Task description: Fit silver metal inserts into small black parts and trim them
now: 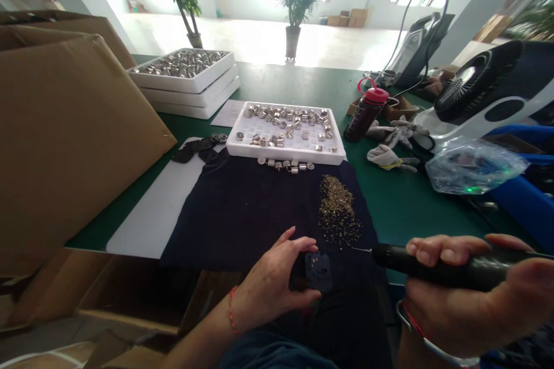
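My left hand (277, 277) spans a small square black plate (318, 271), fingers at its far edge and thumb at its near edge. The plate has several holes, with a few tiny brass-coloured specks near its top. In my right hand (471, 294) is a black electric screwdriver (433, 268), held level and pointing left. Its thin bit ends close to a loose heap of small brass-coloured screws (336, 204) on the dark cloth (242, 207). Beyond the heap, several silver metal cylinders (285, 166) lie along the front of a white foam tray (285, 153).
More black plates (203, 149) lie left of the tray. Stacked white trays (194, 98) of metal cylinders stand behind, beside a large cardboard box (73, 127). To the right are a red-capped bottle (366, 112), gloves (385, 157), a plastic bag (474, 164) and a fan (480, 92).
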{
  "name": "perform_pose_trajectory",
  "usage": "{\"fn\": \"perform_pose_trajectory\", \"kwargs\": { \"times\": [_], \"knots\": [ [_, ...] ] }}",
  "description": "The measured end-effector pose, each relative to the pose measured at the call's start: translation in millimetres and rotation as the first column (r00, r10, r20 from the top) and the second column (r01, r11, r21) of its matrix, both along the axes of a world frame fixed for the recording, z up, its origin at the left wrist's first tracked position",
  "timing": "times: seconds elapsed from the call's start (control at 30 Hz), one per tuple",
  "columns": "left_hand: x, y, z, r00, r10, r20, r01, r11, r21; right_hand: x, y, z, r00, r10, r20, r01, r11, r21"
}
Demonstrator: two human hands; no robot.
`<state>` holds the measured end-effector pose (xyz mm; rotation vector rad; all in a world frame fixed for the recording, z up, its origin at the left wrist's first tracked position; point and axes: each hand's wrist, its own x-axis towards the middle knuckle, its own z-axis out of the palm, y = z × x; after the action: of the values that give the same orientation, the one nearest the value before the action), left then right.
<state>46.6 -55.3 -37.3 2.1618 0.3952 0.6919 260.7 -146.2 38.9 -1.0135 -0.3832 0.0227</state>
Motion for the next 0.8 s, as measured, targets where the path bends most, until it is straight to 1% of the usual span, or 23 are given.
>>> {"fn": "perform_pose_trajectory", "kwargs": {
  "times": [0.1,0.17,0.23,0.27,0.37,0.47,0.67,0.8],
  "knots": [
    [1.0,0.6,-1.6,1.0,-0.012,0.018,0.012,1.0,-0.021,-2.3,-5.4,1.9,0.985,0.171,-0.005,-0.171,0.985,0.029],
    [2.0,1.4,-3.5,0.999,-0.017,0.03,0.018,0.999,-0.031,-7.9,-5.1,2.9,0.955,0.293,-0.04,-0.291,0.956,0.045],
    [3.0,1.9,-5.7,0.999,-0.015,0.039,0.017,0.999,-0.036,-17.1,-0.2,5.1,0.925,0.372,-0.081,-0.369,0.928,0.056],
    [3.3,1.9,-6.6,0.999,-0.014,0.043,0.016,0.999,-0.035,-22.4,3.7,6.8,0.915,0.391,-0.101,-0.386,0.92,0.058],
    [3.3,1.6,-8.2,0.999,-0.019,0.047,0.02,0.999,-0.034,-37.1,16.6,12.1,0.904,0.406,-0.134,-0.402,0.914,0.056],
    [2.9,1.0,-8.0,0.999,-0.025,0.043,0.027,0.998,-0.051,-44.6,24.9,14.7,0.904,0.413,-0.107,-0.412,0.911,0.035],
    [3.1,1.5,-8.9,1.0,-0.027,0.011,0.028,0.997,-0.073,-42.6,27.9,11.1,0.899,0.415,-0.138,-0.415,0.909,0.035],
    [3.2,1.9,-10.0,0.999,-0.03,0.043,0.032,0.998,-0.051,-41.3,28.9,9.8,0.902,0.414,-0.122,-0.413,0.91,0.028]
  ]
}}
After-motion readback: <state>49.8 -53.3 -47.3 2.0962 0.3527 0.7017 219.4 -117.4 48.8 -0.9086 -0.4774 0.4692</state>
